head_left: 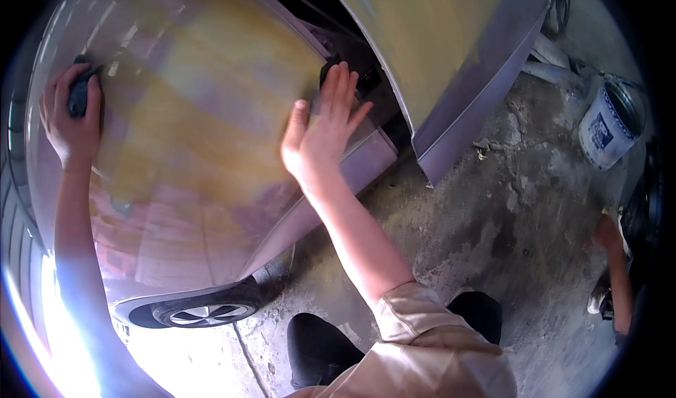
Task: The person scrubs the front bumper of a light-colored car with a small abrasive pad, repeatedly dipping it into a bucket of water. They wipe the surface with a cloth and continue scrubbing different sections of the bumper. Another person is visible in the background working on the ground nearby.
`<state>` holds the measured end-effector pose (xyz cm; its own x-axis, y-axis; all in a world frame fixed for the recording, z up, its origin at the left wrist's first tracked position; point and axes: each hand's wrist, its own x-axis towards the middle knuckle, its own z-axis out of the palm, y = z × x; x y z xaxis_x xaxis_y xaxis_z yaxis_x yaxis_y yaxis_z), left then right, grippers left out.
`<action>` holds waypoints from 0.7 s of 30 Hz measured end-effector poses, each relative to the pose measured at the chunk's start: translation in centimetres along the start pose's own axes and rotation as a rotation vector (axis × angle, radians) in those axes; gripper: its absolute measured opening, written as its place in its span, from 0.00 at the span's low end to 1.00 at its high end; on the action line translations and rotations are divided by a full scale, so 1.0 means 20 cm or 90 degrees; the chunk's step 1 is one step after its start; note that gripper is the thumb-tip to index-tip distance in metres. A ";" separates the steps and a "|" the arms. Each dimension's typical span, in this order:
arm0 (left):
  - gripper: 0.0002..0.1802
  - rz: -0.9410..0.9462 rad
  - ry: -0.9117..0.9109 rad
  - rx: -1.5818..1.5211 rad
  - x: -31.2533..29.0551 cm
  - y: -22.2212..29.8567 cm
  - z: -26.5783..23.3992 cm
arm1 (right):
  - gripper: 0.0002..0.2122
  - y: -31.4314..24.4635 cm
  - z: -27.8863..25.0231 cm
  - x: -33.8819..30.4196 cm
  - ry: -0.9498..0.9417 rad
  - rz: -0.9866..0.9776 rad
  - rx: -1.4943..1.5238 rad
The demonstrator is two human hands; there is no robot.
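A car body panel (204, 116), pinkish-grey with yellowish patches of filler smeared over it, fills the left half. At its far left side my left hand (70, 109) is closed around a small dark pad (81, 95) resting against the panel. My right hand (320, 130) lies near the panel's right edge, fingers stretched and thumb apart. Behind its fingertips shows a dark piece (327, 69), partly hidden, whose kind I cannot make out. The right hand appears slightly blurred.
An opened door (451, 60) with similar yellowish patches stands right of the gap. A white and blue bucket (605, 130) sits on the stained concrete floor (507, 208). Another person's arm (620, 278) shows at far right. A wheel (208, 312) sits below the panel.
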<state>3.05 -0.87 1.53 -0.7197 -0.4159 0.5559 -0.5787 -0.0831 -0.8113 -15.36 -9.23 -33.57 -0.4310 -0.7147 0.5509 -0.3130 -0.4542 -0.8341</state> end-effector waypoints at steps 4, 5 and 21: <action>0.13 0.003 -0.035 0.008 0.00 -0.04 -0.06 | 0.33 -0.36 -0.06 0.23 -0.016 -0.136 0.114; 0.13 -0.003 -0.028 0.002 -0.02 -0.04 -0.04 | 0.34 -0.32 -0.04 0.22 -0.021 -0.150 0.062; 0.14 -0.062 0.042 -0.047 0.01 0.17 -0.07 | 0.35 -0.50 -0.04 0.52 -0.033 -0.282 -0.050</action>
<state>0.39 0.12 -0.79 -0.6809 -0.3479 0.6445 -0.6724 -0.0519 -0.7384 -17.38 -11.71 -19.36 -0.1983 -0.4873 0.8504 -0.5215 -0.6822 -0.5125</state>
